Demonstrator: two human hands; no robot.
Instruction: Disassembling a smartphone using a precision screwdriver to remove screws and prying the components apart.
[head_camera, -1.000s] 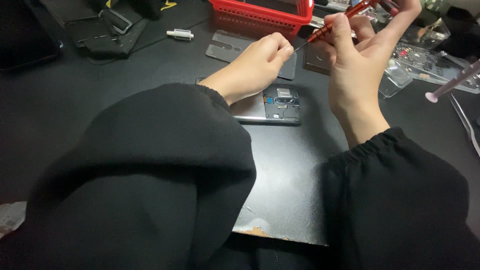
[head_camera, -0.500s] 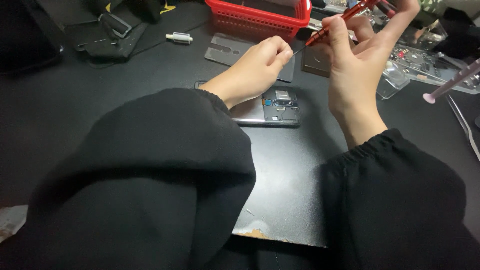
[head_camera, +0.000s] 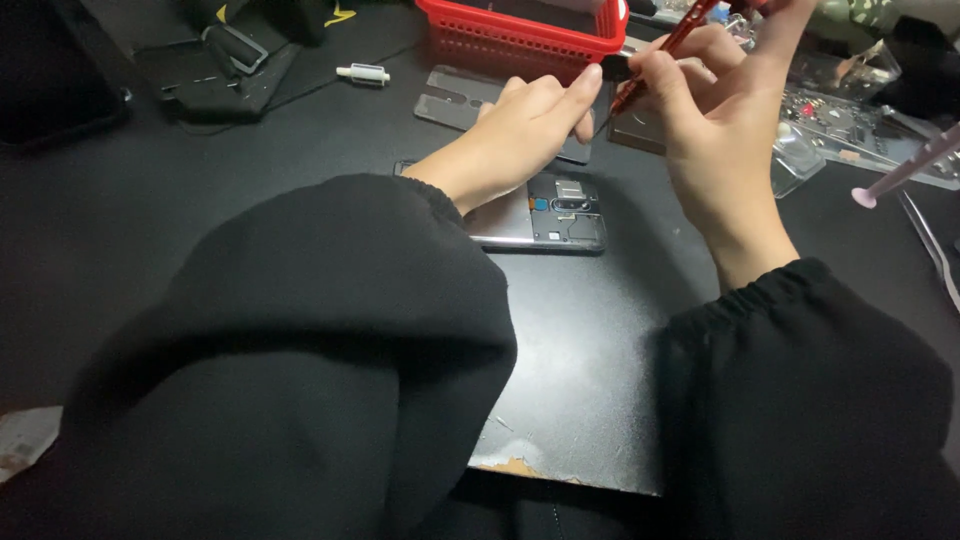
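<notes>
The left hand (head_camera: 515, 135) was curled over the far end of an opened phone (head_camera: 545, 215), its thumb and forefinger pressed together near the tip of a red screwdriver (head_camera: 668, 48); whether they pinched a small part there I could not tell. The right hand (head_camera: 715, 120) held that screwdriver, fingers closed around its shaft, the tool slanting up and away toward the top edge. The phone lay flat on the black mat (head_camera: 600, 380), back off (a camera module and a blue part showed inside), just below both hands and partly hidden by the left wrist. Both arms wore loose black sleeves (head_camera: 300, 360). Behind the hands stood a red basket (head_camera: 525, 30), and a grey phone cover (head_camera: 460, 98) lay beside it. A small white cap (head_camera: 363, 73) lay farther left, near a black strap (head_camera: 225, 65). To the right sat clear plastic trays (head_camera: 840, 115) and a pink-tipped tool (head_camera: 905, 168).
</notes>
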